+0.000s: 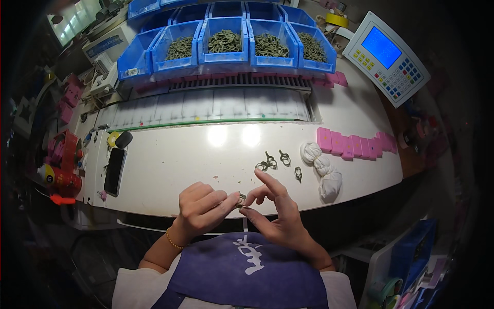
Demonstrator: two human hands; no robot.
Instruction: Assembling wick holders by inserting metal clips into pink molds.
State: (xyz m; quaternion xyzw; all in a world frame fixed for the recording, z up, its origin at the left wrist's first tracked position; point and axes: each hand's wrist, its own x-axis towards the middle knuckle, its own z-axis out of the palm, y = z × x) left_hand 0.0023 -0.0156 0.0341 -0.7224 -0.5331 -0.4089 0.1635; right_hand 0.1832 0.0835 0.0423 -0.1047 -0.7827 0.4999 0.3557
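Note:
My left hand (205, 208) is closed, pinching a small dark-green ring-shaped piece (240, 201) at its fingertips just above the table's near edge. From the other side comes my right hand (278, 216), its thumb and a bent finger meeting at that same piece; its index finger is raised and stretched away. The fingertips cover much of the piece. Beyond the right index finger several similar green ring pieces (271, 161) lie loose on the white tabletop (170, 154), each with a short stem. One green ring piece (298, 174) lies apart, closest to the twisted white cloth (329, 183).
Blue bins (224, 57) with green pieces stand at the back, behind a lit white panel (206, 105). Pink blocks (355, 146) line up at right, below a keypad console (386, 56). A phone (115, 172) lies left, near a red container (67, 180).

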